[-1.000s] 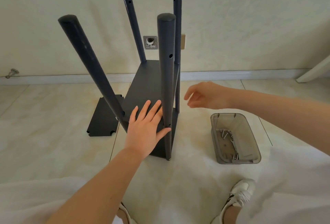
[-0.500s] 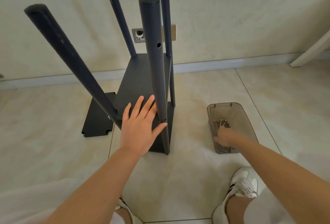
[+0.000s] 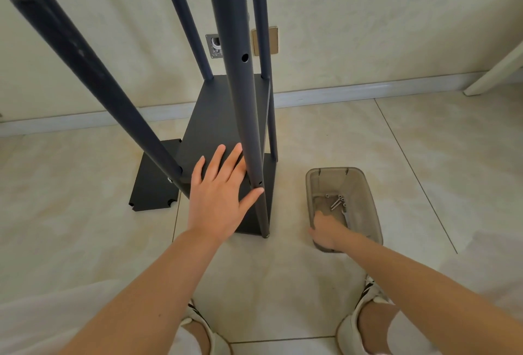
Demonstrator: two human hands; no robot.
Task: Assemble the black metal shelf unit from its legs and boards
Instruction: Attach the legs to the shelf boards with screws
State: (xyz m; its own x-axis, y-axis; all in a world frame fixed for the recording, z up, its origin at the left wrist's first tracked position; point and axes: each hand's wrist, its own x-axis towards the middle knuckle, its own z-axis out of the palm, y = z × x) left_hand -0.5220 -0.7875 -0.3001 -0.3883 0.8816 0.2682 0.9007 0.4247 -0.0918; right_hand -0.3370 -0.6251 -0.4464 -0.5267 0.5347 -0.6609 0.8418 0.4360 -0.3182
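Observation:
The black shelf unit stands on the tiled floor with one board [image 3: 215, 125] fixed between its legs. The near right leg [image 3: 240, 85] and near left leg [image 3: 93, 80] rise toward me, and two far legs [image 3: 184, 17] stand by the wall. My left hand [image 3: 218, 199] lies flat on the board, fingers spread, thumb against the near right leg. My right hand [image 3: 325, 230] reaches into a translucent bin [image 3: 370, 207] holding several silver screws [image 3: 336, 201]. Its fingers curl down out of sight. A spare black board [image 3: 152, 184] lies flat on the floor to the left.
The wall and its white baseboard [image 3: 353, 91] run close behind the unit, with two wall plates [image 3: 266, 40] behind the legs. A white furniture leg [image 3: 492, 77] slants in at the far right. My shoes [image 3: 365, 323] are at the bottom edge.
My right hand dropped from beside the near right leg into the screw bin and has shifted toward its near end. My left hand stays on the board. The view has tilted downward.

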